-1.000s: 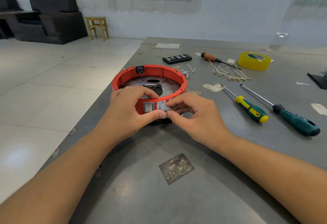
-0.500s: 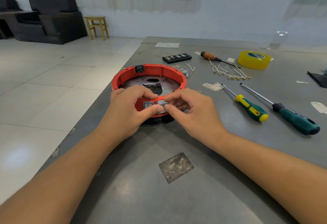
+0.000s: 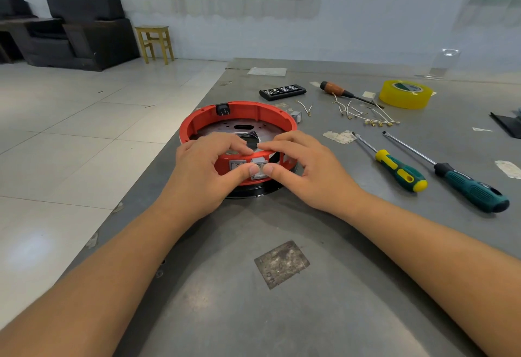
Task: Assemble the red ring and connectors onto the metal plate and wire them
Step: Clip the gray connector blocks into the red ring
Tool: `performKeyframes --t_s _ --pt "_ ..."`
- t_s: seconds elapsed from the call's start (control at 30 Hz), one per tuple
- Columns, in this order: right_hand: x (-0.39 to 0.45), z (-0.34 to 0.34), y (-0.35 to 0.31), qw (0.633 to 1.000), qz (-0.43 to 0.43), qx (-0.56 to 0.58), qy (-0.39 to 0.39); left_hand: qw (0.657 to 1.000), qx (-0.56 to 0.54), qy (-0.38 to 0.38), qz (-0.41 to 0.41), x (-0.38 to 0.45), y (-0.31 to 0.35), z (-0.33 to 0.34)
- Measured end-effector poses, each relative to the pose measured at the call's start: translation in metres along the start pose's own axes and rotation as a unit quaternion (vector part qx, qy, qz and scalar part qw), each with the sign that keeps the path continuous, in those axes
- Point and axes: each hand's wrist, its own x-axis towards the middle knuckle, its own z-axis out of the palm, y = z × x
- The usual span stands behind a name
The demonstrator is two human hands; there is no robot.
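The red ring (image 3: pixel 248 110) sits on the round metal plate (image 3: pixel 222 131) near the table's left edge. A black socket (image 3: pixel 222 109) is set in its far wall. Two grey rocker switches sit side by side in the near wall, the left switch (image 3: pixel 236 164) and the right switch (image 3: pixel 259 170). My left hand (image 3: pixel 205 170) grips the near rim, its thumb against the right switch. My right hand (image 3: pixel 307 167) pinches the same spot, thumb on the right switch and fingers over the rim. Loose white wires (image 3: pixel 363 114) with brass terminals lie to the right.
To the right lie a yellow-and-green screwdriver (image 3: pixel 400 172), a teal screwdriver (image 3: pixel 468 187), a wooden-handled screwdriver (image 3: pixel 338 91), a yellow tape roll (image 3: pixel 405 94) and a black bit case (image 3: pixel 282 92). A small loose grey switch (image 3: pixel 295 116) rests behind the ring. The table edge runs close on the left.
The right switch has gone from tilted in my right fingers to seated in the ring's wall. Both thumbs now press on its face.
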Motion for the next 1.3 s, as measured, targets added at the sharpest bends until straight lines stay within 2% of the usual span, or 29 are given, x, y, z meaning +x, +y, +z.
performKeyframes --t_s 0.1,0.2,0.53,0.8,0.97,1.2,1.3 --pt "0.005 -0.002 0.001 1.0 0.01 0.016 -0.015 0.999 0.036 -0.012 -0.013 0.0 0.002 0.001" --pt "0.007 -0.003 0.0 0.999 0.011 0.039 -0.013 0.998 0.053 -0.017 0.013 0.001 0.004 -0.001" --pt "0.008 0.0 -0.003 0.998 0.021 0.06 0.005 0.999 0.037 -0.026 0.019 0.003 0.003 0.0" --pt "0.001 0.0 0.007 1.0 -0.018 0.013 0.022 0.998 0.04 -0.035 0.027 0.003 -0.001 0.0" --pt "-0.001 -0.005 0.021 0.999 0.042 0.001 0.008 0.999 0.033 -0.027 0.026 0.002 -0.011 -0.005" --pt "-0.003 0.006 0.01 0.999 -0.001 0.035 0.01 0.988 0.145 0.015 0.049 -0.002 -0.006 -0.003" --pt "-0.002 0.003 0.017 0.994 0.048 0.081 0.055 0.988 0.149 0.023 0.029 -0.002 -0.005 -0.002"
